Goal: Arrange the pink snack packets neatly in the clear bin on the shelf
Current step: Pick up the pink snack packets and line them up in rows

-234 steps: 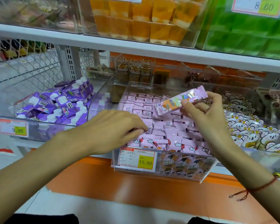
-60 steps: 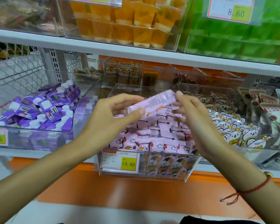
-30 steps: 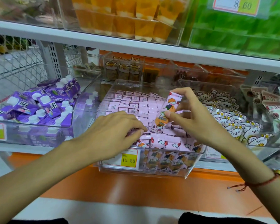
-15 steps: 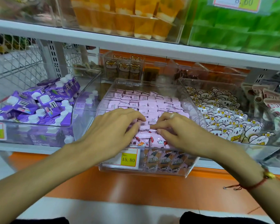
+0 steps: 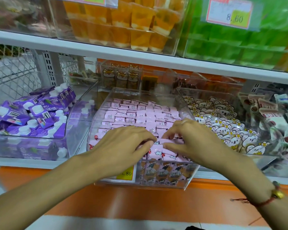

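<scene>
- Working at the front of the clear bin (image 5: 186, 103), you have both hands down on the near rows of pink snack packets (image 5: 133, 116), which fill the bin from under your fingers back to its far wall.
- Your left hand (image 5: 123, 143) lies palm down with its fingers curled onto the packets; the fingertips are tucked under, so you cannot tell whether they pinch one or only press the row flat.
- Your right hand (image 5: 188, 140) meets it from the other side, thumb and fingers bent round a pink packet (image 5: 171, 141) lying between the two hands, probably to seat it level with its neighbours.
- Beyond your knuckles the packets stand in tidy rows, so the work left looks to be only this front strip, where the printed faces lie less evenly.
- Holding from both sides makes sense: the wrappers look slick and light, and one hand alone would likely push the row askew.
- To the left of your left hand sits a bin of purple cartons (image 5: 32, 113); to the right of your right hand, white animal-print packets (image 5: 223, 127).
- Below your wrists a price label (image 5: 125, 173) is fixed to the bin's front.
</scene>
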